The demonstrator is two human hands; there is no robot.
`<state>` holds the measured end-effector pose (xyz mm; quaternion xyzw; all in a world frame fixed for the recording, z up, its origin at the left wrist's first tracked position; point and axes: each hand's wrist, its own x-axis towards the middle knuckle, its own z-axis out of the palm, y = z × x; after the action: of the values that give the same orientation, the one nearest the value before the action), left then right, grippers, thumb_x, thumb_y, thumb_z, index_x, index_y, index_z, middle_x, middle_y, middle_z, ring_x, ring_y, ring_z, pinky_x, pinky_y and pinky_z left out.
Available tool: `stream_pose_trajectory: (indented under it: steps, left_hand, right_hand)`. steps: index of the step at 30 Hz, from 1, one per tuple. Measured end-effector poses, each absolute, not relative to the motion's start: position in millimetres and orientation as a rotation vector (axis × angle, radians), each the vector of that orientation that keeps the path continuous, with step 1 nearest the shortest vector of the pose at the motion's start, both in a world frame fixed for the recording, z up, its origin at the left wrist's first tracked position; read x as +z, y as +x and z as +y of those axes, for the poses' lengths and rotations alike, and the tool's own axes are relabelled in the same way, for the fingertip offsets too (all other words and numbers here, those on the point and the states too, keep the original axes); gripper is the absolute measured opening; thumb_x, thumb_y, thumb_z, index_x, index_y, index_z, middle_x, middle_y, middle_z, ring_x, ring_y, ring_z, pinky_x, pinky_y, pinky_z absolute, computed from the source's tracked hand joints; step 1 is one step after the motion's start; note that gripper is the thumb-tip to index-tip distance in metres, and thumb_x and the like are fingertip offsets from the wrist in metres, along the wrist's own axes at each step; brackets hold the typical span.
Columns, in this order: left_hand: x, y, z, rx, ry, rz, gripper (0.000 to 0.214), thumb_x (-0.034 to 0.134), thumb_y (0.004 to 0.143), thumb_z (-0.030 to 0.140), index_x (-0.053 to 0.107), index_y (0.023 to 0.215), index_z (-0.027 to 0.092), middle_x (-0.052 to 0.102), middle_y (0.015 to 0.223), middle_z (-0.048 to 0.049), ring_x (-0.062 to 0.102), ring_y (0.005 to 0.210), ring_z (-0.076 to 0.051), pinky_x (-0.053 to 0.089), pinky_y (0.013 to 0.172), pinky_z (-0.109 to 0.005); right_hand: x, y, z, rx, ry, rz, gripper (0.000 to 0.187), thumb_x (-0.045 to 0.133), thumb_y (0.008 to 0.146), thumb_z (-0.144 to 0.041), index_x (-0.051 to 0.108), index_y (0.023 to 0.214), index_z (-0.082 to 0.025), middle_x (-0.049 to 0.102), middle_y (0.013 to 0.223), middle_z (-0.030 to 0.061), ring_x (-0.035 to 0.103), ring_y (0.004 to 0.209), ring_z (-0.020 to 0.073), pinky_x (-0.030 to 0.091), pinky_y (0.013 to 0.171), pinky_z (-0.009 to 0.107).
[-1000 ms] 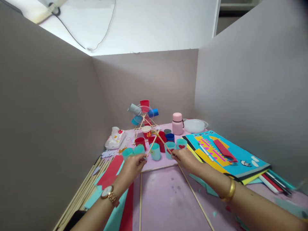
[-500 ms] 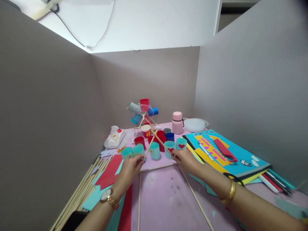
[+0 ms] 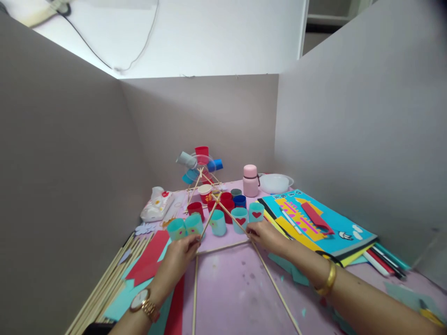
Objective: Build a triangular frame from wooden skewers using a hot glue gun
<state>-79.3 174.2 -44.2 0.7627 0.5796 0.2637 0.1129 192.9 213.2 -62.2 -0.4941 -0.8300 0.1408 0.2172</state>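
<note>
A frame of thin wooden sticks (image 3: 224,248) stands before me, with two sticks crossing at its top and a crossbar lower down. My left hand (image 3: 182,255) is closed, pinching the frame's left corner. On the opposite corner, the fingers of my right hand (image 3: 266,235) close around the stick near the crossbar's end. Just behind the frame sit several light blue paper cups (image 3: 218,224), some with red hearts. Farther back are red cups (image 3: 195,211) and a dark blue cup (image 3: 240,201).
A model wheel (image 3: 200,163) with colored cups stands at the back, near a pink bottle (image 3: 250,185) and white bowl (image 3: 275,184). Loose sticks (image 3: 101,289), colored paper (image 3: 152,251) and a tissue pack (image 3: 158,205) lie left. A blue folder (image 3: 328,214) and markers lie right.
The camera has turned slightly right, so everything appears shifted left and a little lower. Both hands keep their hold on the stick frame, which looks much the same.
</note>
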Motion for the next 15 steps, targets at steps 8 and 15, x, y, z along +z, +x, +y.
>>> stream_pose_trajectory:
  steps: [8, 15]
  left_hand:
    - [-45.4, -74.8, 170.9, 0.767, 2.239, 1.729, 0.029, 0.045, 0.081, 0.027, 0.068, 0.095, 0.018, 0.073, 0.083, -0.0058, 0.066, 0.075, -0.021, 0.044, 0.065, -0.027]
    - [-50.0, -76.3, 172.4, 0.777, 2.234, 1.715, 0.029, 0.045, 0.082, 0.028, 0.069, 0.096, 0.019, 0.074, 0.088, -0.0053, 0.066, 0.079, -0.021, 0.044, 0.069, -0.026]
  right_hand:
    - [-59.5, 191.4, 207.5, 0.392, -1.315, -2.285, 0.019, 0.048, 0.075, -0.009, 0.065, 0.072, -0.017, 0.064, 0.064, 0.0026, 0.051, 0.06, 0.0131, 0.029, 0.055, 0.022]
    - [-64.3, 191.1, 207.3, 0.404, -1.29, -2.257, 0.019, 0.048, 0.075, -0.009, 0.065, 0.072, -0.017, 0.064, 0.065, 0.0018, 0.053, 0.061, 0.0134, 0.03, 0.055, 0.022]
